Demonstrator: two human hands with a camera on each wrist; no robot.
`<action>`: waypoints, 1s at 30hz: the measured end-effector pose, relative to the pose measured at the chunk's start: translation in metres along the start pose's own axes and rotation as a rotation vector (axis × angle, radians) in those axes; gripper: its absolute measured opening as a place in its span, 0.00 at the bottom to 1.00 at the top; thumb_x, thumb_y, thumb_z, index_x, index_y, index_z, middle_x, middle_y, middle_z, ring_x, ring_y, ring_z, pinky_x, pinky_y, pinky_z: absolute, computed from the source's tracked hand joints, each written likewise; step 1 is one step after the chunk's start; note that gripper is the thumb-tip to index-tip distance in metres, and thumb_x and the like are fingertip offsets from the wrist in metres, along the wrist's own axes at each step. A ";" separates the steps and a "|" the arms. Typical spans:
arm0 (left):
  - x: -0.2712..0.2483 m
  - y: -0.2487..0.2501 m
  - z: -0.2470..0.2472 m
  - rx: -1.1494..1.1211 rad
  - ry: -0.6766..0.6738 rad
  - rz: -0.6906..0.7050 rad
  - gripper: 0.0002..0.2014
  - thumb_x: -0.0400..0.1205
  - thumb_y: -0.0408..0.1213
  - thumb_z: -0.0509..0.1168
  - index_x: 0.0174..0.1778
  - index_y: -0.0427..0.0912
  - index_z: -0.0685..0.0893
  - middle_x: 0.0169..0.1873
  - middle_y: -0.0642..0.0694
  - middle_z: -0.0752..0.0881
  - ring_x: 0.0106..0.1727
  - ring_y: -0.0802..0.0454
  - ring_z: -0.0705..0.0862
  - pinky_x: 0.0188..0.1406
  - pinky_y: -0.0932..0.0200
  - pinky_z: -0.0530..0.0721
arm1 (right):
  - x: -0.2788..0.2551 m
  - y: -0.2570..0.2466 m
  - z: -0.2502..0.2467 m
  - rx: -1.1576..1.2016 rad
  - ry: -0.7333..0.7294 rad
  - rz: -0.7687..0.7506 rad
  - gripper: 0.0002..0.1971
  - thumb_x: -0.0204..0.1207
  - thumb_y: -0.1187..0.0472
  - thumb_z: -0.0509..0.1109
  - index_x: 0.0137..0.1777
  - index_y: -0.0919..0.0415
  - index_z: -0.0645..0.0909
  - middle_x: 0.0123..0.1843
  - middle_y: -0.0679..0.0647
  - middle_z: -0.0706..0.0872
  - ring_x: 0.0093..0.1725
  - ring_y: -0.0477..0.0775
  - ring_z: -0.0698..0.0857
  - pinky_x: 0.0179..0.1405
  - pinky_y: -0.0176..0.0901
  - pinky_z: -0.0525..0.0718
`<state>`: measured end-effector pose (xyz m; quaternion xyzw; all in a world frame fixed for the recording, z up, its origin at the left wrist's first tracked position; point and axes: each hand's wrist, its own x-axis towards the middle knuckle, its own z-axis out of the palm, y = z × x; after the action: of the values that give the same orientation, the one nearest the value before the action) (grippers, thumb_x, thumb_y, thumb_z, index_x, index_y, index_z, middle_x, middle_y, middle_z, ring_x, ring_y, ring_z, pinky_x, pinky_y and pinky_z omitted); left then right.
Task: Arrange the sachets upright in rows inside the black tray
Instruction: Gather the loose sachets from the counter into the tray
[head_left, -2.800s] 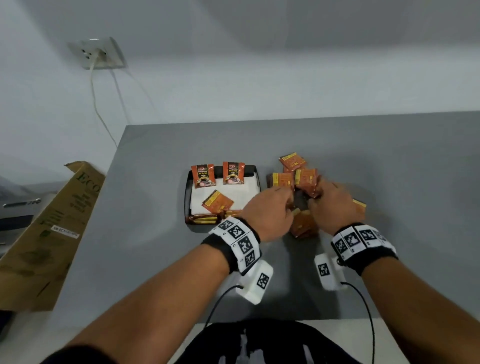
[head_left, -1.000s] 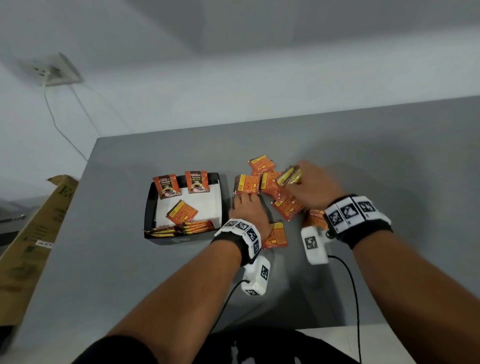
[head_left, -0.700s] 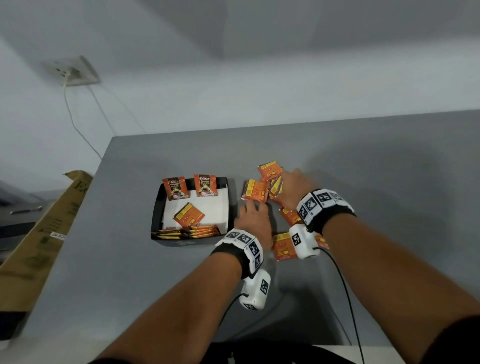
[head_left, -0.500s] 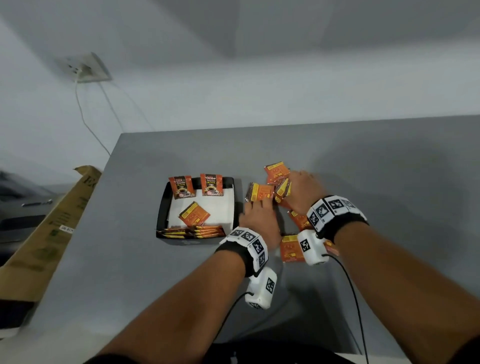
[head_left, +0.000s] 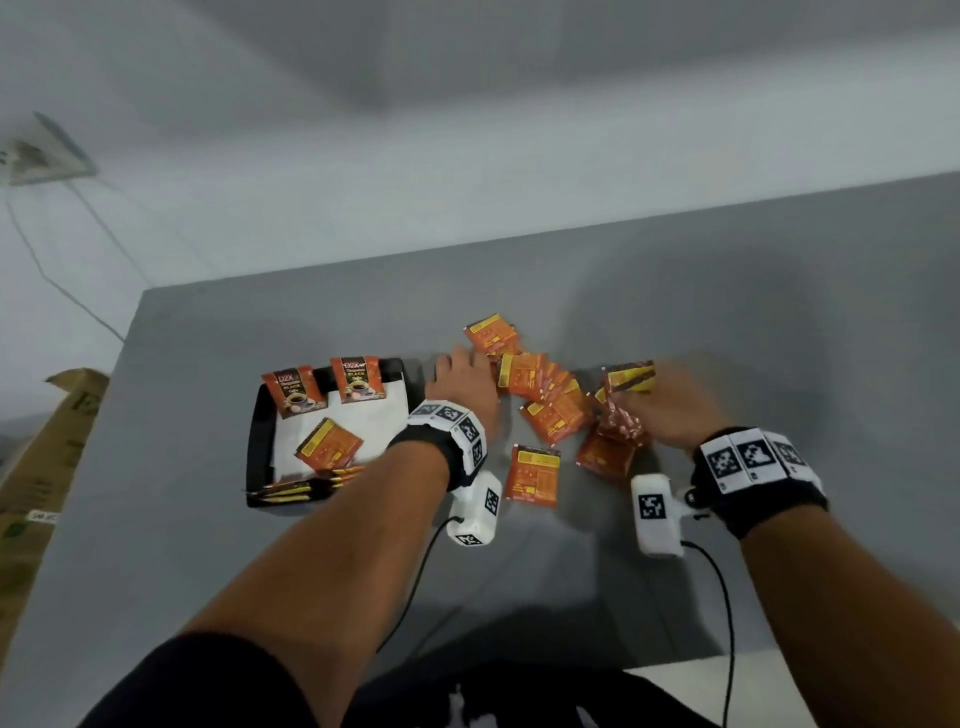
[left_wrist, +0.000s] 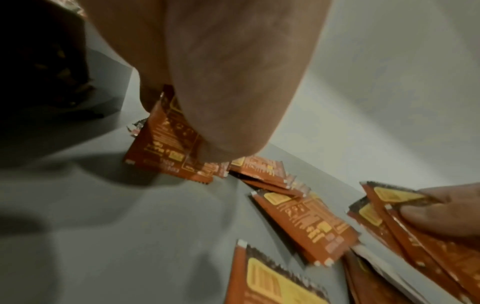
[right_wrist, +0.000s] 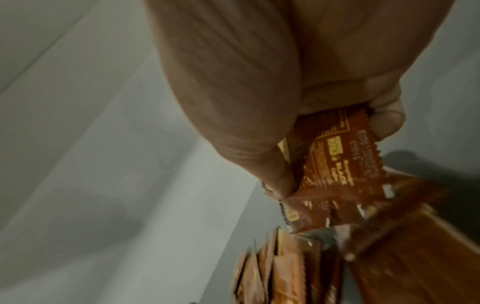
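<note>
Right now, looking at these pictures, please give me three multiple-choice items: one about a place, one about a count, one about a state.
1. Where is the black tray relative to the loose pile of sachets?
A. on the person's left of it
B. on the person's right of it
C. under it

2. How many sachets stand upright against the tray's far wall?
A. none
B. two
C. five

3. What is the right hand doing?
A. resting flat and empty
B. gripping a bunch of sachets
C. holding the tray

Key: 1 A, the head view shows the tray left of the pile. 2 B, two show their printed fronts there. 3 B, its fingers curl round several sachets.

black wristbands (head_left: 759, 491), checkered tags, white cameras (head_left: 655, 514)
</note>
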<state>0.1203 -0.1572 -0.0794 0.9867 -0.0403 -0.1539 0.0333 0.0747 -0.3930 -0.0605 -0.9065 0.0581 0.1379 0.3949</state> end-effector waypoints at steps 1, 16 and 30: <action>-0.002 0.001 0.001 0.006 0.016 -0.003 0.28 0.82 0.33 0.62 0.79 0.40 0.64 0.71 0.37 0.70 0.72 0.36 0.70 0.64 0.41 0.77 | -0.003 0.006 0.006 0.009 -0.002 0.005 0.08 0.78 0.64 0.71 0.53 0.57 0.89 0.51 0.53 0.91 0.50 0.52 0.88 0.46 0.43 0.79; -0.076 0.023 0.013 -0.165 -0.252 0.336 0.29 0.76 0.47 0.71 0.71 0.43 0.72 0.66 0.45 0.73 0.70 0.43 0.70 0.71 0.45 0.76 | 0.001 0.023 0.055 -0.152 0.191 0.442 0.35 0.61 0.44 0.78 0.65 0.62 0.78 0.64 0.63 0.82 0.62 0.66 0.82 0.60 0.54 0.83; -0.094 0.006 0.018 -0.244 -0.223 0.326 0.32 0.77 0.41 0.74 0.75 0.42 0.70 0.65 0.44 0.71 0.66 0.41 0.78 0.69 0.45 0.80 | -0.039 0.003 0.074 -0.019 0.194 0.406 0.21 0.70 0.56 0.80 0.57 0.67 0.80 0.53 0.65 0.88 0.49 0.66 0.89 0.50 0.54 0.88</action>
<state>0.0247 -0.1555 -0.0681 0.9327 -0.1835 -0.2583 0.1723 0.0213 -0.3413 -0.0993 -0.8888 0.2759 0.1275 0.3431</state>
